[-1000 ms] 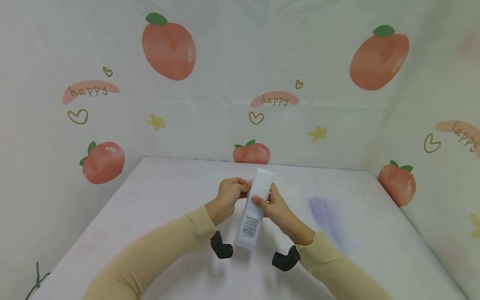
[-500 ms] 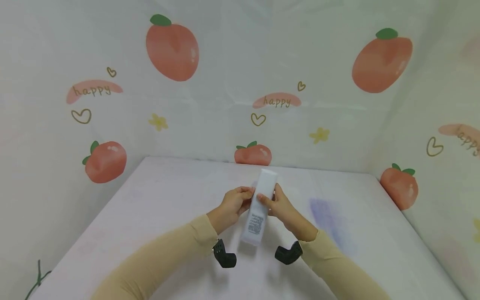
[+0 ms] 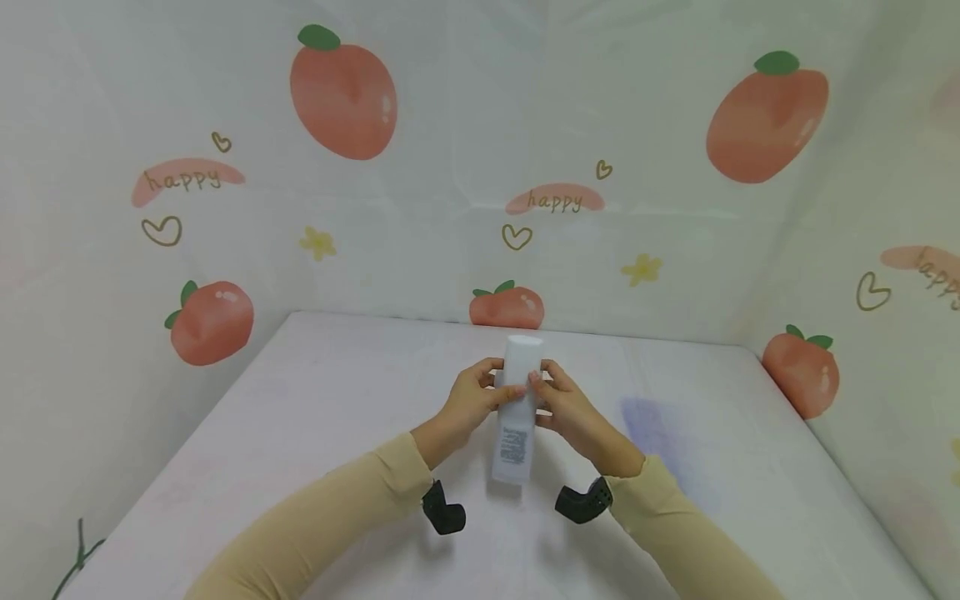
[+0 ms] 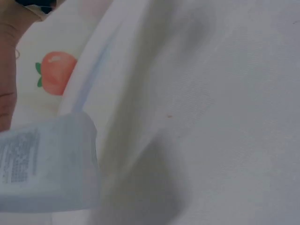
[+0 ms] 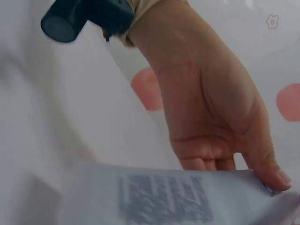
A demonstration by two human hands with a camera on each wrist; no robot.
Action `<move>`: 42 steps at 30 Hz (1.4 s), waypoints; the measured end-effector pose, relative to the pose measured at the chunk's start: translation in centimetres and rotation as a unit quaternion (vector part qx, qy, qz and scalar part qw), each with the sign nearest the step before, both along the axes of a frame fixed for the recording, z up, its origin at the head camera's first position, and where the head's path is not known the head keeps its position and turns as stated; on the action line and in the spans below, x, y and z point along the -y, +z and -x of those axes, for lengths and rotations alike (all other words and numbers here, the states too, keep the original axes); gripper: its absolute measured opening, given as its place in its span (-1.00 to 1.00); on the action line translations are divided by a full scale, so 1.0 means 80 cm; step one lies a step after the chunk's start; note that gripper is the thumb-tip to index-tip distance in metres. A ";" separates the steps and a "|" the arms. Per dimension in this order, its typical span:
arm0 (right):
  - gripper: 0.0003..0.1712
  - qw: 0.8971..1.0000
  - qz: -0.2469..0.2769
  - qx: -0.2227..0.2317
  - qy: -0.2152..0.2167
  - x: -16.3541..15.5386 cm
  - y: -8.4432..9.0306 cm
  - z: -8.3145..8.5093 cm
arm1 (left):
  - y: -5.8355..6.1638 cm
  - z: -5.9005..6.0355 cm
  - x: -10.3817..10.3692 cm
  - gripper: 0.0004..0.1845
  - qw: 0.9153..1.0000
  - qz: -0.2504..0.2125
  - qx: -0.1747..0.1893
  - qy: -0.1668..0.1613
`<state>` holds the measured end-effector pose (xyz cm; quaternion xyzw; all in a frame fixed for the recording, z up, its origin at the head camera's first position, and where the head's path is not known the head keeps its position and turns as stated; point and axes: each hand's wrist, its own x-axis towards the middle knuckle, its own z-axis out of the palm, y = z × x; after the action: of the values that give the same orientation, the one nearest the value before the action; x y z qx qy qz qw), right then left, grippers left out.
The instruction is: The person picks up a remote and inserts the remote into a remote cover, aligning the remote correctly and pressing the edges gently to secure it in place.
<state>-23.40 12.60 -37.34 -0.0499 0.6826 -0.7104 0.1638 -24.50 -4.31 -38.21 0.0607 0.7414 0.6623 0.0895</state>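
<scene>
A long white box-shaped container (image 3: 517,408) with rounded edges is held over the table between both hands. A block of grey print sits near its lower end. My left hand (image 3: 468,404) grips its left side, thumb across the front face. From the other side my right hand (image 3: 573,412) holds it higher up, thumb tip on the front near the right edge. Most of the fingers are hidden behind it. The left wrist view shows the container's lower end (image 4: 61,164) and part of the right hand (image 4: 5,79). In the right wrist view the left hand (image 5: 206,93) shows beyond the printed face.
Beneath is a white-covered table (image 3: 360,383) with a faint purple patch (image 3: 652,433) to the right. A white cloth backdrop (image 3: 442,108) printed with peaches stands behind and at the sides. Black wrist cameras (image 3: 444,510) sit at both cuffs.
The container has swung from leaning right to nearly straight up in the head view. My left thumb has come onto its front face, while the right thumb has shifted up towards the right edge.
</scene>
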 end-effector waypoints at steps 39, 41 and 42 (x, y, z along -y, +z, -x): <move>-0.79 0.953 0.167 0.101 -0.232 0.036 -0.016 0.038 | 0.015 0.011 0.001 -0.45 0.995 0.062 0.069 -0.025; -0.76 0.952 0.170 0.108 -0.231 0.035 -0.017 0.039 | 0.013 0.011 0.001 -0.45 0.995 0.057 0.077 -0.024; -0.75 0.952 0.168 0.111 -0.231 0.034 -0.017 0.040 | 0.012 0.010 0.000 -0.45 0.995 0.054 0.082 -0.024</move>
<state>-26.57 9.91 -38.73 0.1615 0.5241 -0.8341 0.0597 -25.34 -4.33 -37.27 0.0190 0.7644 0.6219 0.1692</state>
